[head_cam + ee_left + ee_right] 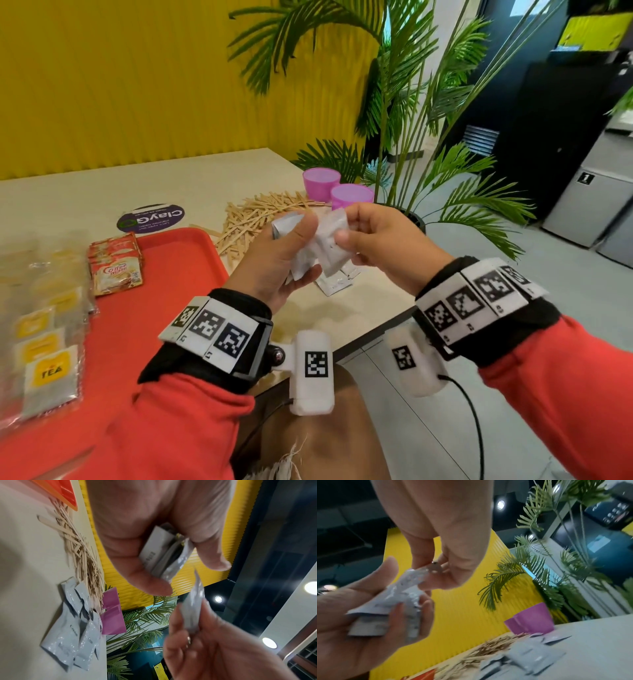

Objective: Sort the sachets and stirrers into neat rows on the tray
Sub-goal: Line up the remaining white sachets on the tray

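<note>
silver sachets held above worktop; wooden stirrers heaped beside red tray; tea sachets rowed on it.

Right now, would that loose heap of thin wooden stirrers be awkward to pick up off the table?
Probably. The thin wooden stirrers lie criss-crossed in a loose heap on the beige table, so a grab would likely snag some and scatter others. They look flat, so unlikely to roll, and light enough to slide when nudged.

Red sleeves, marker-tagged black wristbands.
</note>
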`<state>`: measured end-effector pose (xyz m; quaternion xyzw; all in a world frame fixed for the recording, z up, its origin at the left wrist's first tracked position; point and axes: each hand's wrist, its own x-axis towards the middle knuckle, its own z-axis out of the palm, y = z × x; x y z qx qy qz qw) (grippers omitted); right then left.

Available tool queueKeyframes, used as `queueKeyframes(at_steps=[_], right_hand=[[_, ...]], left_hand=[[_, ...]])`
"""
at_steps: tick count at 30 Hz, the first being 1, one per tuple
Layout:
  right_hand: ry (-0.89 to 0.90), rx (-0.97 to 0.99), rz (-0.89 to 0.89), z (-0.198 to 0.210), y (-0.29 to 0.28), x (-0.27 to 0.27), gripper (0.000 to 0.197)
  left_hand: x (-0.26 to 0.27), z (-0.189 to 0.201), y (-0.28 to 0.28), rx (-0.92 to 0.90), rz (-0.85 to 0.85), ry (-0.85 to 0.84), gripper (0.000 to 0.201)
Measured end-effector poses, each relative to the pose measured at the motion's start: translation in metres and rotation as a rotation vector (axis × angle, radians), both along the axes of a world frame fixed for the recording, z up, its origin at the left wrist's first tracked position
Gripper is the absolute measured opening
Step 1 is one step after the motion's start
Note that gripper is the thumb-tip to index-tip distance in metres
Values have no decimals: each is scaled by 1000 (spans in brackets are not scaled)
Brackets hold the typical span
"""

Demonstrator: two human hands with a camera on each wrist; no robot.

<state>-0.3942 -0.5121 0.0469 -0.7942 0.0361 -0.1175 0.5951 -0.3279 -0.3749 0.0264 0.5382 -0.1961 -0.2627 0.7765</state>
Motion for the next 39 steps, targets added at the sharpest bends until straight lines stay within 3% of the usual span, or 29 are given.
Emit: queueKeyframes(at_steps=[2,3,7,10,12,14,16,19,24,30,32,35,37,39], right_hand=[[-24,77,22,2,12,6,18],[-33,109,21,2,16,9,20],[-63,76,-67,-3,24,21,23],[-42,83,-130,-5,21,25,14],[48,-138,-160,-8,12,28,21],[238,-618,-55,-18,2,28,30],[420,-944,90,-34,-1,25,36],[392,-1105,130,-47,-1,15,31],[363,-982,50,-48,-6,11,27],[643,-958,39,-37,-9,18,51],[701,-960,83,-35,-8,19,45],[698,-964,155,-35,-8,19,17],[657,-906,167,-30,-13,19,27],[521,-718,113,-21,-20,20,20]], left_hand=[[-1,0,-1,4,-43,-37,82],[-1,0,0,8,-44,-49,84],[0,0,2,-4,-5,-34,19],[2,-2,4,-35,57,-21,26],[5,-3,4,-52,117,-3,30],[8,-3,6,-59,153,5,28],[10,-3,7,-43,162,-10,28],[12,-4,9,-20,174,-17,25],[10,-5,7,-9,192,-13,26],[8,-4,8,-5,169,1,36],[10,-5,8,-2,167,13,38],[9,-6,9,-1,150,21,35],[9,-6,9,-2,146,32,35],[9,-5,10,-5,143,55,33]])
